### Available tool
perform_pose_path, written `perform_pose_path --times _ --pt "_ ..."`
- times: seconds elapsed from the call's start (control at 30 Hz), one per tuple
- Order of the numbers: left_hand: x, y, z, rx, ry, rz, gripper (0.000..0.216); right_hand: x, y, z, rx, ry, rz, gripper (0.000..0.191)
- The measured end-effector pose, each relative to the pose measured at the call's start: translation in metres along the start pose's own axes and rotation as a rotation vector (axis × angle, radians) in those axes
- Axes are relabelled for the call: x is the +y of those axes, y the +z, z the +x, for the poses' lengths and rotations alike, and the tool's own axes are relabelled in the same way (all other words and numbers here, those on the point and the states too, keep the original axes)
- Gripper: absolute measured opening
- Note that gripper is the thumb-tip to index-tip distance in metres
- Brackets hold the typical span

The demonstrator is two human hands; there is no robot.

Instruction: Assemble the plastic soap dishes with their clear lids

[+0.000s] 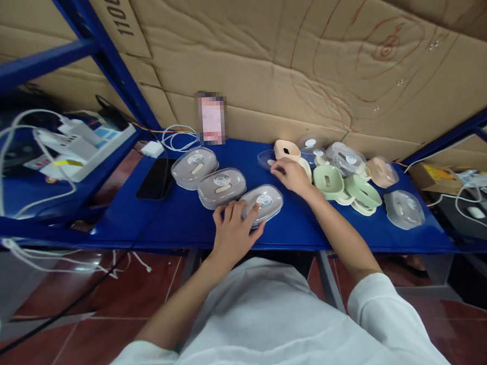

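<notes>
From where I sit, the largest thing is the long blue-painted surface (176, 225), its back edge against the cardboard. Toward its left half, three oval grey plastic boxes with clear domed lids run in a slanting row from near the back edge to the front edge: the far box (181, 174), the middle box (209, 195) and the near box (274, 210), which lies close to the front edge, about midway along. I judge the near box light and stiff, with a thin, glossy lid that could slip under dry fingertips or crack if squeezed from above. I would take it by the long sides of its base, low down, rather than by the dome.

The left hand (234, 231) has its grip loosely around that box's near left end: forefinger across the lid, thumb down by the near side, the remaining fingers spread toward the middle box.

The right hand (295, 175) reaches toward the back edge, its grip narrowed with thumb and fingers curled close together by a clear oval plastic lid (263, 158); the fingertips hide the contact there, so I can't tell whether they pinch anything. Just beyond sits a peach plastic dish (281, 146), and right of that hand a pale green slotted dish (320, 187). Smallest is the near box's round white label (264, 200).
</notes>
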State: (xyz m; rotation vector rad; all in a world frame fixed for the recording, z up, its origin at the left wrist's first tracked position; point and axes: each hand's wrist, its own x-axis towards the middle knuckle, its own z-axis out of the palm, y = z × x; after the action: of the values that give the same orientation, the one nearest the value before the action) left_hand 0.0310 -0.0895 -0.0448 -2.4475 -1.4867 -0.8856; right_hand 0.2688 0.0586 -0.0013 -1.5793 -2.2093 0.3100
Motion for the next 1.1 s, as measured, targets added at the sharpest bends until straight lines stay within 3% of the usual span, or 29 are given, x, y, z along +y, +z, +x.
perform_pose_path --times 0.17,0.23,0.3,0.43,0.53,0.67,0.83,0.93,1.1 --pt "0.005 0.009 0.034 -0.121 0.015 0.065 0.042 0.013 -0.023 -0.078 0.514 0.166 0.586 0.038" --pt "0.008 0.015 0.053 -0.169 -0.004 0.047 0.049 0.014 -0.025 -0.117 0.631 0.255 0.734 0.040" --pt "0.013 0.019 0.065 -0.169 -0.028 0.010 0.058 0.012 -0.021 -0.150 0.667 0.367 0.835 0.041" --pt "0.027 0.017 0.054 -0.146 0.140 -0.123 0.057 0.000 -0.004 -0.187 0.463 0.482 0.879 0.050" --pt "0.027 0.012 0.026 -0.222 0.277 -0.205 0.053 -0.005 0.002 -0.188 0.281 0.364 0.581 0.046" --pt "0.008 0.005 -0.003 -0.222 0.190 -0.147 0.041 -0.001 0.000 -0.159 0.320 0.200 0.083 0.052" --pt "-0.014 -0.005 -0.017 -0.169 0.141 -0.109 0.040 0.011 0.010 -0.116 0.216 0.152 -0.249 0.062" --pt "-0.020 -0.008 -0.020 -0.131 0.146 -0.130 0.036 0.015 0.016 -0.121 0.146 0.142 -0.302 0.061" --pt "-0.025 -0.004 -0.023 -0.086 0.078 -0.160 0.033 0.013 0.006 -0.171 0.124 0.067 -0.123 0.045"
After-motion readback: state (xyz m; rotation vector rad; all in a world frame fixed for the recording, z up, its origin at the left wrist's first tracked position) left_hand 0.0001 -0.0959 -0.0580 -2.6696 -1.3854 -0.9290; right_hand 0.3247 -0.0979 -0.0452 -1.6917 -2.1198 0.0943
